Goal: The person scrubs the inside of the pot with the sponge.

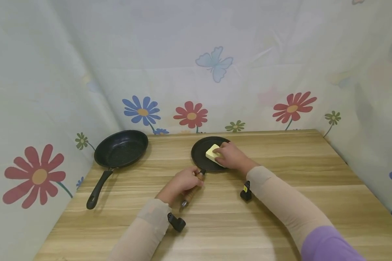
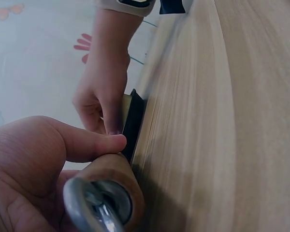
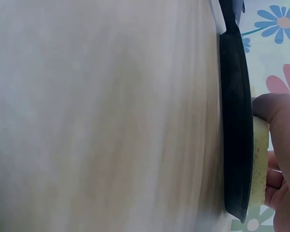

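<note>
A small, shallow black pan (image 1: 198,151) with a wooden handle (image 1: 190,196) lies on the table. My left hand (image 1: 184,179) grips that handle, thumb along its top in the left wrist view, where a metal hanging loop (image 2: 82,205) shows at the handle's end. Over the pan, my right hand (image 1: 232,156) holds a pale yellow sponge (image 1: 211,153) between thumb and fingers. The right wrist view shows the sponge (image 3: 259,166) against the pan's upper side (image 3: 238,125). Part of the pan's right side is hidden under the right hand.
A larger, deeper black frying pan (image 1: 122,148) stands at the table's back left, its black handle (image 1: 99,188) toward the front. Behind the wooden table (image 1: 281,224) hangs a pale cloth (image 1: 170,72) printed with flowers and a butterfly.
</note>
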Demonstrator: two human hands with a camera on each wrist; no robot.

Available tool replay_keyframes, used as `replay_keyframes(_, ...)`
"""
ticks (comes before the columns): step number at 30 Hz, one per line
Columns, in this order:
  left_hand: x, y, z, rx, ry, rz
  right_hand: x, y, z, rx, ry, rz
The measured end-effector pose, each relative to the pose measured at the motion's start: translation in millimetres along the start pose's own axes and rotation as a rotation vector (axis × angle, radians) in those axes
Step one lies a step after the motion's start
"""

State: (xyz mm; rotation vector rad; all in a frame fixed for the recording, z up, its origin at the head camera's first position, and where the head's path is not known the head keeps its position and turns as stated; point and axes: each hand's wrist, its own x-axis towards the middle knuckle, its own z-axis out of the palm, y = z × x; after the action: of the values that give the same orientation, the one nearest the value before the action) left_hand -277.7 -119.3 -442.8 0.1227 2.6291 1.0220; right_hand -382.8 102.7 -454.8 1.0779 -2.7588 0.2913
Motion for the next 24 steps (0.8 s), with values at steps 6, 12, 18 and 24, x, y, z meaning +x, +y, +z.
replay_keyframes(6,1.8,-2.0,1.0,-0.031,-0.010,-0.011,0.7,-5,4,0.042,0.002,-0.013)
replay_keyframes(12,2.6,-1.5,0.8,-0.034,0.001,0.000,4.3,-13,4,0.047,-0.021,0.000)
replay_keyframes(18,5.1,-2.8,1.0,-0.015,-0.003,0.011,10.3,-24,6,0.055,-0.020,0.002)
replay_keyframes(24,7.3,-3.8,1.3,-0.009,-0.017,0.022,16.8,-32,14,0.031,-0.013,0.027)
